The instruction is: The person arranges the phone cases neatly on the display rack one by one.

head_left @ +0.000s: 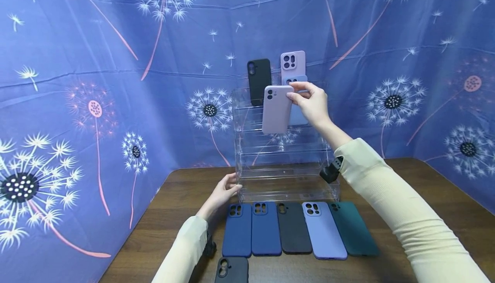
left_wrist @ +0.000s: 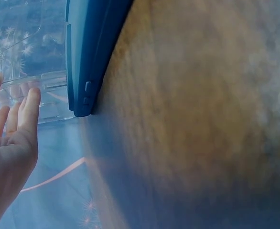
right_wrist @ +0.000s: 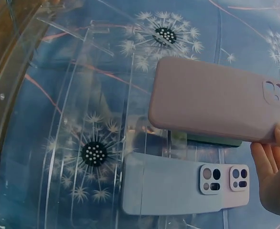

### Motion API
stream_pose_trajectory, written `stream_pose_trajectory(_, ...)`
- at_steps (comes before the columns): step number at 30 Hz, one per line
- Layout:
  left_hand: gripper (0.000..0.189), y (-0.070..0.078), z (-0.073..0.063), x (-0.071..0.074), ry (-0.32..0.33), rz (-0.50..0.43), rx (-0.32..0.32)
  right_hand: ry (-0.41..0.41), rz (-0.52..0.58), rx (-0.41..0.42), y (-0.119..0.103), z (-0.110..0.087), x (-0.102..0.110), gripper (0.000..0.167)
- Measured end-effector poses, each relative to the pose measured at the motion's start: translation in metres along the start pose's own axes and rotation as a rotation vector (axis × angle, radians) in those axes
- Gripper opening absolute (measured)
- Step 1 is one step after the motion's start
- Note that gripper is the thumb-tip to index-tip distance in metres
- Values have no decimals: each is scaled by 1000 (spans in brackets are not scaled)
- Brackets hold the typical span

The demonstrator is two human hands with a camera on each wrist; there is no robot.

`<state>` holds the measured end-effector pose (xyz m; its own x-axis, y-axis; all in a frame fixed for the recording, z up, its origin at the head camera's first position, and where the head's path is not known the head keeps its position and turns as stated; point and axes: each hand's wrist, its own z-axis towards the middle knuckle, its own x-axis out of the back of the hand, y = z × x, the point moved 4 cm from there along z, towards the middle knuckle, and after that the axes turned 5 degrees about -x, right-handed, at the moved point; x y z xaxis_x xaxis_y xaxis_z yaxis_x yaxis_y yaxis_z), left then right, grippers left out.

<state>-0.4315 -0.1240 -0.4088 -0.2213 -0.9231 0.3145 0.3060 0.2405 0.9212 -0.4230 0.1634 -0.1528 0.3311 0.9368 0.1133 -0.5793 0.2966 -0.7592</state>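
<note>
My right hand point(head_left: 309, 102) pinches a pale pink phone case point(head_left: 276, 110) by its upper right edge, thumb in front and fingers behind. In the right wrist view this case point(right_wrist: 216, 100) hangs in front of a clear tiered rack point(head_left: 284, 184). A light blue case point(right_wrist: 164, 186) and a pink case point(head_left: 294, 55) behind it stand in the rack's upper tiers. To their left a dark green case point(head_left: 260, 81) stands at the top. My left hand point(head_left: 222, 193) rests against the rack's lower left side; in the left wrist view its fingers point(left_wrist: 29, 112) are fairly straight at the clear plastic.
A row in front of the rack holds two navy cases point(head_left: 237, 233) point(head_left: 267, 231), a black case point(head_left: 295, 231), a periwinkle case point(head_left: 326, 233) and a teal case point(head_left: 355, 231). Nearer, another dark case point(head_left: 236, 271) lies on the wooden table point(head_left: 154, 231). A blue dandelion-print cloth point(head_left: 174, 51) hangs behind.
</note>
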Motion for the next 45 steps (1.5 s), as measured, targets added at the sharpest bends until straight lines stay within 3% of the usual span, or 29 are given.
stream_pose_trajectory(18,55,-4,-4,-12,-33,-20,-1,140,-10,-2,18,24,-13,30)
stream_pose_trajectory(29,54,-6,-3,-5,-14,-36,-4,94,-90,39,25,28,-37,28)
stream_pose_trajectory(34,53,-5,-2,-3,-4,-45,-8,93,-99,15,30,32,-45,27)
stream_pose_trajectory(41,50,26,-11,-4,-16,-62,-7,139,-21,-66,36,43,-50,24)
stream_pose_trajectory(45,50,27,-11,-2,-18,-54,-16,162,-3,-108,41,47,-53,20)
